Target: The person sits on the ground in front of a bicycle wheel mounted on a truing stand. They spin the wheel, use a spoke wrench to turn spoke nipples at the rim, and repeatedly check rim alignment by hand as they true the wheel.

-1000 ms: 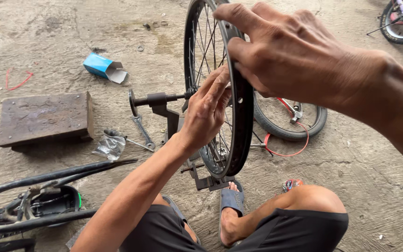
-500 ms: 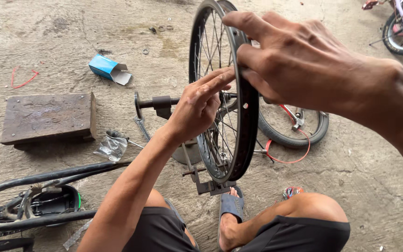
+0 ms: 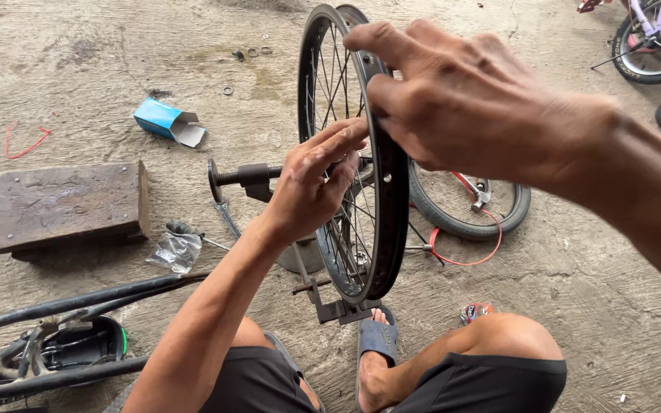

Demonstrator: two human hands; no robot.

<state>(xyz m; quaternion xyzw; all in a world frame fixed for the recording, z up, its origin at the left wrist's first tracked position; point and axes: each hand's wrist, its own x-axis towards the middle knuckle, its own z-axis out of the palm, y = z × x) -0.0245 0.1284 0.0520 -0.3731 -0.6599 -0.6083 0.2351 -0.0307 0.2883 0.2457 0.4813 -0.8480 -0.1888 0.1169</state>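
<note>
Nearest the camera: bare knees, dark shorts, one foot in a grey sandal point(image 3: 377, 338) on rough, cracked concrete floor point(image 3: 590, 306). At lower left lies a black bicycle frame point(image 3: 55, 336), tubes glossy.

Just beyond the foot a black metal truing stand point(image 3: 330, 306) holds a bicycle wheel rim point(image 3: 392, 199). Rim is matte black with thin steel spokes and stands upright, seen nearly edge-on; its long axis runs vertically, its plane running away from the viewer.

Left hand point(image 3: 311, 187): forearm reaches up from lower left, fingers extended and pressed together against the spokes at the left face of the rim, thumb out of sight. It lies flat, not wrapped around anything.

Right hand point(image 3: 460, 107): comes in from the right, wrist bent, fingers curled over the rim's outer edge near the top, gripping it.

Farther out: a rusty flat metal block point(image 3: 70, 206), crumpled clear plastic point(image 3: 176, 251), a blue cardboard box point(image 3: 166, 121) with an open flap, a small tyred wheel point(image 3: 472, 203) lying flat with a red cable point(image 3: 460, 252). Washers are scattered at the far edge.
</note>
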